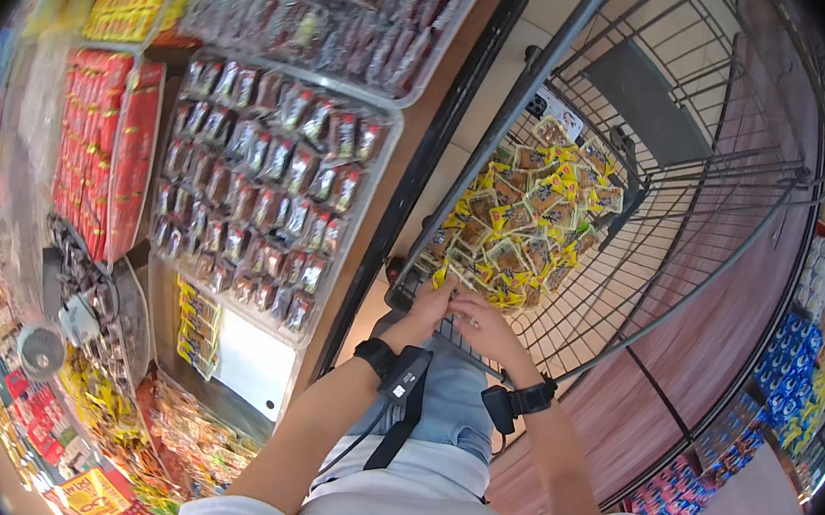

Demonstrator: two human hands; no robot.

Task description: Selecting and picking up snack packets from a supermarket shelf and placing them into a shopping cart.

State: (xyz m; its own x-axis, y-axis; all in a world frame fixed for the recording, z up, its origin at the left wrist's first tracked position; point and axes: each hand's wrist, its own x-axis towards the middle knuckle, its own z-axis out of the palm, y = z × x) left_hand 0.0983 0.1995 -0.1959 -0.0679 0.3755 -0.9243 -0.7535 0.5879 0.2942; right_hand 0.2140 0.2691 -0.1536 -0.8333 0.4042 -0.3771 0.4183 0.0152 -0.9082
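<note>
A wire shopping cart (563, 334) stands before me, with a pile of small yellow-and-clear snack packets (521, 224) in it. My left hand (431, 306) is over the near end of the cart, its fingers around a small yellow packet (441, 274). Close beside it, my right hand (481, 325) has its fingers bent towards the left hand's fingertips; whether it grips anything is hidden. A phone-like item with a printed picture (563, 115) lies at the far side of the pile.
To the left, a clear divided display bin (393, 150) holds rows of wrapped snacks, beside red packets (96, 149) and a white panel (254, 361) with a few yellow packets. A cart's dark handle bar (501, 127) runs along the shelf edge. Blue packets (789, 365) fill shelves at right.
</note>
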